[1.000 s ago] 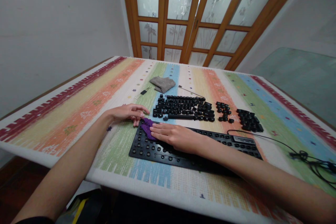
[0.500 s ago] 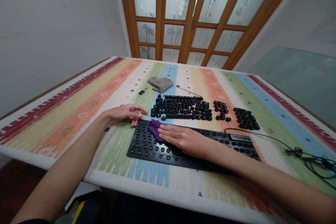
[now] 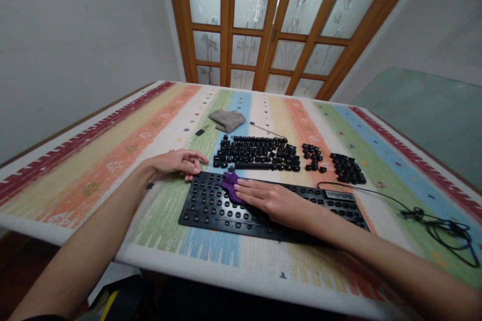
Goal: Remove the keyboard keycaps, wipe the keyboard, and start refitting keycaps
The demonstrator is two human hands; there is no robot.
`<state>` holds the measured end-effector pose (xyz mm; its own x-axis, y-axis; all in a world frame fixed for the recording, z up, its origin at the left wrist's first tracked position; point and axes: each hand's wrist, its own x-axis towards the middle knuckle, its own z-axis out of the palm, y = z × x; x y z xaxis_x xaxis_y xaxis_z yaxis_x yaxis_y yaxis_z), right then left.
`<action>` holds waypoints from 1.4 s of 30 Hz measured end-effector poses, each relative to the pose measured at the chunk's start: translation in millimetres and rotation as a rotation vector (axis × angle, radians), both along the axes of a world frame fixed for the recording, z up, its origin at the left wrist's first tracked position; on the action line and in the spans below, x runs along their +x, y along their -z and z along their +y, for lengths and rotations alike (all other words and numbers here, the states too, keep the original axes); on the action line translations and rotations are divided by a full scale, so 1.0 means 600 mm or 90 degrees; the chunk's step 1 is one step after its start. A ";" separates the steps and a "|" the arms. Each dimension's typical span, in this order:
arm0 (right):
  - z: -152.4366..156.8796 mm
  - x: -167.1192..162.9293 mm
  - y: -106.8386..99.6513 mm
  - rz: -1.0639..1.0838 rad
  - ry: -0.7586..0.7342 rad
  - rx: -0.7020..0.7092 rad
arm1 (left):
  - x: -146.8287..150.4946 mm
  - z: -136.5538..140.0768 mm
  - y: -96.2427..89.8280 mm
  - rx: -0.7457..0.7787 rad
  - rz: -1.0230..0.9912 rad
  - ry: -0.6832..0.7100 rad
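The purple cloth (image 3: 229,188) lies on the left part of the black keyboard base (image 3: 211,205), directly under the fingertips of the right hand (image 3: 273,201); that hand is laid flat with its fingers straight and together, and the cloth bunches out past them, toward the left and the far edge of the base; whether the right thumb pinches the cloth I cannot tell, as it is out of sight. The left hand (image 3: 181,163) is at the far left corner of the base, loosely bent with the index finger stretched out; the thumb meets or nearly meets that corner, and whether it grips is unclear.

The right hand and forearm hide the middle of the base and much of its near right side; the part of the cloth beneath the fingers is covered too; the legends on the loose keycaps (image 3: 256,153), set out just beyond the base on the cloth-covered surface (image 3: 158,218), are too small to read. Farther off lie a grey cloth (image 3: 227,120), a thin rod (image 3: 268,131) and a small black-ended item (image 3: 200,132), hard to identify; a cable (image 3: 376,193) runs from the base to a tangle at the right; both forearms are cut off by the frame.
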<state>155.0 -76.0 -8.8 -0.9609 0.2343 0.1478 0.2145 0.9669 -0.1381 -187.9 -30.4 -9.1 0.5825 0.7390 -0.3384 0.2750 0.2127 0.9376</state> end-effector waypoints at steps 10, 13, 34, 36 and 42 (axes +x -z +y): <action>-0.002 0.004 0.000 0.007 0.002 0.008 | -0.004 0.000 0.002 -0.007 0.002 -0.007; -0.003 0.008 -0.001 0.011 0.001 0.006 | -0.003 -0.001 0.000 -0.005 0.008 -0.004; -0.007 0.119 -0.014 -0.027 0.071 -0.045 | -0.004 0.001 0.001 0.009 0.003 0.010; -0.007 0.122 -0.025 -0.051 0.081 -0.048 | -0.004 0.002 0.001 0.012 0.009 0.015; -0.004 0.098 -0.073 -0.079 0.176 0.030 | -0.006 0.003 0.001 0.020 0.021 0.026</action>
<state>213.7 -78.4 35.1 -0.8732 0.4849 0.0499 0.4827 0.8743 -0.0505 -191.3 -28.3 -9.6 0.6011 0.7254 -0.3352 0.3144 0.1710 0.9338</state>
